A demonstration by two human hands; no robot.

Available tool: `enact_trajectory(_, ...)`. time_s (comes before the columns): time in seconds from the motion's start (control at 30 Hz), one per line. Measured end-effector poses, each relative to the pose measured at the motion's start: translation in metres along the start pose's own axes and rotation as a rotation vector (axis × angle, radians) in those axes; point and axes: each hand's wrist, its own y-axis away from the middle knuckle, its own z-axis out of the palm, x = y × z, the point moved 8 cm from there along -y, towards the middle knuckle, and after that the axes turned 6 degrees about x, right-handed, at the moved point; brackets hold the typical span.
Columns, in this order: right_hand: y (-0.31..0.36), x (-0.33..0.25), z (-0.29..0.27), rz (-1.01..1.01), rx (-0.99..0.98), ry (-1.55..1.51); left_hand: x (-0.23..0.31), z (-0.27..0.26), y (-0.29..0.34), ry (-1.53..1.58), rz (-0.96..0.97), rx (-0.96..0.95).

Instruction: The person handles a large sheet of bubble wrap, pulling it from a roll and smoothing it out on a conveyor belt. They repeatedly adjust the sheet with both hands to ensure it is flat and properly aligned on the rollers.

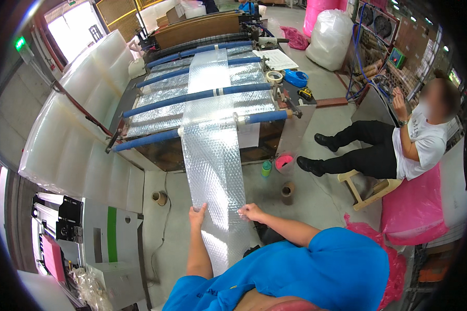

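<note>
A long strip of clear bubble wrap (pixel 215 171) comes off the machine's front roller and hangs down toward my body. My left hand (pixel 197 213) grips its left edge, with the thumb on top and the other fingers mostly hidden. Across from it, my right hand (pixel 251 211) pinches the right edge. Between the two hands the wrap lies fairly flat and shines with reflected light. Its lower end passes out of sight by my blue shirt. The blue front roller (pixel 150 140) carries white collars on both sides of the strip.
Behind the rollers stands the machine, with silvery film (pixel 155 111) stretched across it. Tape (pixel 274 76) and a blue tape dispenser (pixel 296 78) lie on its right side. A person sits at right on a wooden stool (pixel 360 189). Cardboard cores (pixel 287 189) and a green bottle (pixel 266 168) stand on the floor.
</note>
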Motion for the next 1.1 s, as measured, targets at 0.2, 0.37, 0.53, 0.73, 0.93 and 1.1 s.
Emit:
enact_trajectory(0.2,0.034,-0.027,0.002,-0.129,0.102,0.049,-0.026,-0.040,0.042,0.014,0.037,0.009)
enact_trajectory(0.37,0.054,-0.039,0.012,-0.131,0.067,-0.150,-0.003,-0.076,0.056,0.092,0.191,0.163)
enact_trajectory(0.53,0.080,-0.064,0.013,-0.215,0.092,-0.162,0.024,-0.099,0.070,0.263,0.102,0.061)
enact_trajectory(0.73,0.098,-0.093,0.018,-0.304,0.102,-0.262,0.018,-0.112,0.060,0.285,0.064,0.081)
enact_trajectory(0.93,0.095,-0.084,0.013,-0.327,0.166,-0.181,0.011,-0.101,0.058,0.227,0.062,0.081)
enact_trajectory(1.1,0.066,-0.055,0.004,-0.379,0.191,-0.011,-0.017,-0.079,0.045,0.108,0.095,0.131)
